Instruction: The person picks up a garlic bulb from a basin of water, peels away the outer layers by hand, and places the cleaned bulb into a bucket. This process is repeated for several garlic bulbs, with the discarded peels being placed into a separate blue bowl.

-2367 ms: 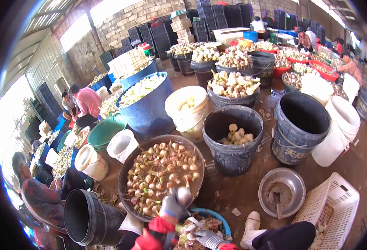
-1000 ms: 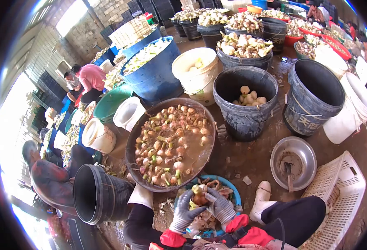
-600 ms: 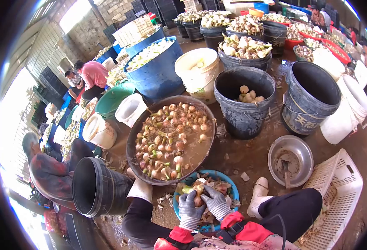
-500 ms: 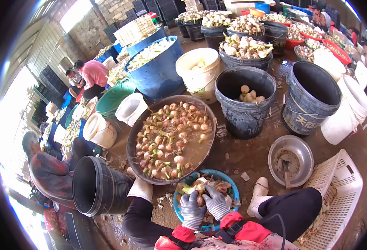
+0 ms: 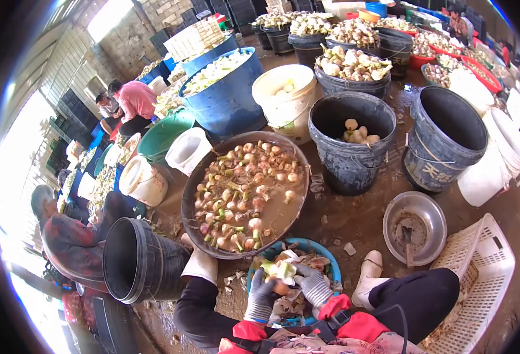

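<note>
My left hand (image 5: 261, 300), in a grey striped glove, is closed around a garlic bulb (image 5: 281, 288) with reddish-brown skin. A pale green and white peel (image 5: 283, 270) stands up from the bulb's stem end. Gloved the same way, my right hand (image 5: 313, 285) pinches this peel from the right side. Both hands are over a blue basin (image 5: 329, 255) of loose peels. Just beyond it, a wide dark tub (image 5: 184, 207) holds muddy water and many garlic bulbs (image 5: 230, 197) with short stems.
A black bucket (image 5: 354, 171) holds several pale bulbs (image 5: 359, 134); another bucket (image 5: 443, 150) stands beside it. To my right are a metal bowl (image 5: 430, 251) and white crate (image 5: 493, 265). An overturned black bucket (image 5: 162, 259) lies left, near a seated person (image 5: 74, 248).
My hands have moved slightly apart, the right one shifting rightward. A pale peel now opens upward from the bulb, which shows more clearly in my left hand.
</note>
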Motion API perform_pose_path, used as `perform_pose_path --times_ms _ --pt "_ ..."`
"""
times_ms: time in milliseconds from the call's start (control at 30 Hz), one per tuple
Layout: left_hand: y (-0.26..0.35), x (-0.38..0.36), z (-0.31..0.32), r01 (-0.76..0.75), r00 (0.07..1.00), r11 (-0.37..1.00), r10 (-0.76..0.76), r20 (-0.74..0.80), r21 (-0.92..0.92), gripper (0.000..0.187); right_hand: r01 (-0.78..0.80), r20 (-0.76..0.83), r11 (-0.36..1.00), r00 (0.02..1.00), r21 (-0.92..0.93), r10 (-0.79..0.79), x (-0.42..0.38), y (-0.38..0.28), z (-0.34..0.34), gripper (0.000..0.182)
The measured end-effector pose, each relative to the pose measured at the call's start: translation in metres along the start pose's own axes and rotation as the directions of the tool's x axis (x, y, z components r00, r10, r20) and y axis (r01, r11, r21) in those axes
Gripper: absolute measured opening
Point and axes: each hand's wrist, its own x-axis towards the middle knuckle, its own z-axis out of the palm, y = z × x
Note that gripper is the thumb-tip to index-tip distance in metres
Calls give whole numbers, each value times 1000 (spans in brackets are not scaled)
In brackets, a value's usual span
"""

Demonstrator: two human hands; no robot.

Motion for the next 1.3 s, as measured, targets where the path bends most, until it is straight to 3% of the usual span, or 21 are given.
perform_pose_path --times_ms 100,167,233,267,333,400,433,500,733,800,900,933,1000,1033,1067,1100,1133,1167,1200,1267,1300 --pt "-23 18 -34 -323 943 781 214 257 535 50 46 152 998 988 -32 -41 -2 3 -4 31" --pt "-27 19 -40 -211 971 907 152 184 365 42 -67 242 997 968 33 57 -9 -20 -4 32" --pt "-10 11 -24 134 990 906 -108 87 -401 44 -150 254 957 963 249 85 -8 -12 -2 32" --pt "-12 10 -25 134 990 906 -107 87 -402 44 -229 274 862 955 452 110 -7 -7 -1 32" --pt "-23 9 -32 30 999 990 -34 -23 -140 55 -80 231 919 973 385 -12 -5 1 8 32" --pt "-36 17 -45 -30 999 999 30 -29 -15 64 -330 254 914 929 237 269 -6 4 10 32" --pt "-37 20 -46 -100 991 995 102 -91 20 65 -190 258 973 941 -133 219 -4 -5 8 32" --pt "-12 16 -15 -124 954 986 149 -259 113 72 -215 240 969 941 -118 238 -5 -4 11 32" --pt "36 54 -1 -159 892 979 86 -444 -130 73 -69 225 946 964 -315 145 -16 5 25 34" --pt "36 48 -1 -187 911 970 112 -397 -157 74 -133 221 988 964 -80 148 -14 6 21 30" --pt "1 34 -13 -415 910 888 407 83 197 77 -223 143 968 961 -116 239 -12 -29 7 29" --pt "-25 25 -15 -504 859 805 504 88 313 82 -228 139 967 960 -114 242 -9 -13 8 29" --pt "-23 14 -11 -499 746 267 616 252 824 81 138 278 971 957 -195 -80 -5 -2 17 28" --pt "-24 19 -10 -392 803 508 595 16 767 67 -149 279 988 948 -40 154 -13 3 19 26" --pt "-16 25 -11 -309 880 840 431 -201 446 44 -152 286 987 945 -43 158 -12 6 15 26" --pt "-4 30 -17 -271 917 953 298 -264 135 35 36 338 963 939 -267 59 -11 4 9 29" --pt "8 34 -24 -210 949 959 153 -275 -192 27 -19 300 945 946 -326 122 -12 -20 8 30" --pt "23 32 -21 -216 921 971 167 -353 -103 26 -75 261 922 947 -381 185 -12 -44 6 31" --pt "34 35 -27 -150 946 948 55 -319 -282 29 -74 261 923 948 -379 183 -12 -40 2 31" --pt "53 25 -38 -191 962 919 105 -252 -345 33 -140 301 990 943 -33 143 -13 -23 -19 31" --pt "58 25 -46 -216 957 919 133 -258 -329 35 -85 300 990 947 -111 114 -10 -18 -24 29"
